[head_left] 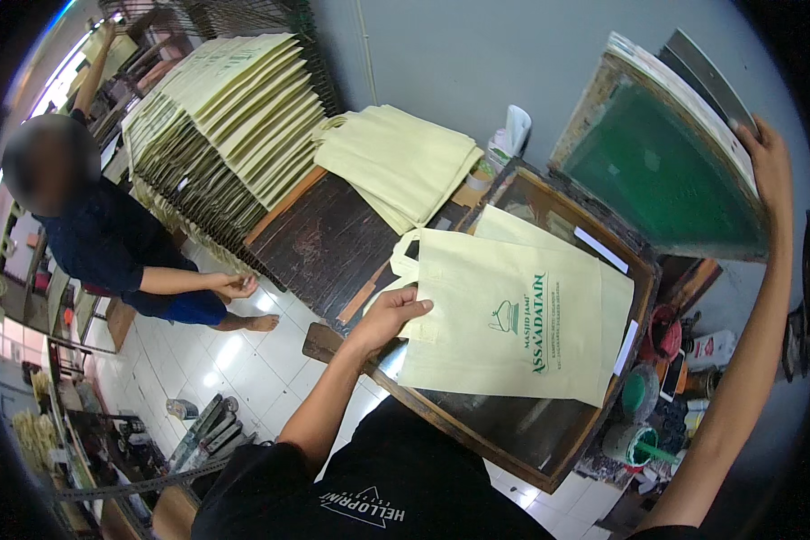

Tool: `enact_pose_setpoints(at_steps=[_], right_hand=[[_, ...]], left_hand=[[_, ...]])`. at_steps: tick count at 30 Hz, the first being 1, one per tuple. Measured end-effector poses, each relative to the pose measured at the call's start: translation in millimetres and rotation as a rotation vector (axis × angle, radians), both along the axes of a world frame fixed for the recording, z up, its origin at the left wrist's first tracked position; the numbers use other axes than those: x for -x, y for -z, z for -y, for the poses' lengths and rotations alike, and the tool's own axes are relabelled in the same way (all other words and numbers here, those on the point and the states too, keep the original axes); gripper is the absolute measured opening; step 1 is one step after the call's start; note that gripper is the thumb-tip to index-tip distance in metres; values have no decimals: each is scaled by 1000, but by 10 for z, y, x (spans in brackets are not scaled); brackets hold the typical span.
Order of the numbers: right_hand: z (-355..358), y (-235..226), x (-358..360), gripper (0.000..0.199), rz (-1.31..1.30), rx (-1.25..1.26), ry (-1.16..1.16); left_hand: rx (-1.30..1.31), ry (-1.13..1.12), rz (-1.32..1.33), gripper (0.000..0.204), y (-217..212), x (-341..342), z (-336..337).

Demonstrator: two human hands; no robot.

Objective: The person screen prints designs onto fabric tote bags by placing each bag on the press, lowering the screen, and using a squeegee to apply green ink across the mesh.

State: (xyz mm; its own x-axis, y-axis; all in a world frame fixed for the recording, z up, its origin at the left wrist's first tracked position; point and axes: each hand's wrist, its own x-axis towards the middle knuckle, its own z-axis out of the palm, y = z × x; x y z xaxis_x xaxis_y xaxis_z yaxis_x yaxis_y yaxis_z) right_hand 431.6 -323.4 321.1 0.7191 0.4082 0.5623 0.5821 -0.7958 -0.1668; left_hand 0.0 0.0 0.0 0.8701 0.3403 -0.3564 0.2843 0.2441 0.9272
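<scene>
Keep the screen high, the bag level

From here, the left hand (391, 317) pinches the printed bag (468, 310) by its handle-side edge. The bag lies over the wood-edged panel (535, 432). The right hand (765, 157) grips the edge of the raised green screen (657, 166). I'd hold that screen steady, handle the bag without creasing it, and keep skin off the possibly wet print (538, 328).

Pinches with left hand (389, 319) by the table's (522, 438) left edge, with thumb on top and fingers mostly hidden underneath. Holds left forearm (330, 389) angled up and rightward from below. Holds right arm (740, 378) far out and forward, only slightly bent, past the table's right edge. Grips high with right hand (767, 155), with fingers curled over.
</scene>
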Motion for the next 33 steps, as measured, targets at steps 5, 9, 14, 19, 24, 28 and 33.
enact_pose_setpoints(at_steps=[5, 9, 14, 19, 24, 28, 33], right_hand=[[-55, 22, -220, 54, 59, -106, -136], [-35, 44, -263, 57, -29, -63, -112], [43, -63, -153, 62, 57, -52, 16], [68, -51, -97, 66, 130, -44, 48], [104, -36, 229, 68, 176, -6, 25], [-109, -32, 407, 48, 253, -3, -117], [-262, -106, 850, 45, 77, -36, -36]], left_hand=[[-61, -229, 151, 21, -11, 67, -181], [-201, -515, 206, 19, -40, 319, -518], [-364, -683, 236, 21, 256, 514, -1069], [-951, -713, -341, 43, 438, 737, -1454], [-1198, -516, -170, 63, 356, 80, -668], [-839, 24, 207, 67, 185, -1024, 233], [-855, 490, 393, 72, 180, -2310, 1669]])
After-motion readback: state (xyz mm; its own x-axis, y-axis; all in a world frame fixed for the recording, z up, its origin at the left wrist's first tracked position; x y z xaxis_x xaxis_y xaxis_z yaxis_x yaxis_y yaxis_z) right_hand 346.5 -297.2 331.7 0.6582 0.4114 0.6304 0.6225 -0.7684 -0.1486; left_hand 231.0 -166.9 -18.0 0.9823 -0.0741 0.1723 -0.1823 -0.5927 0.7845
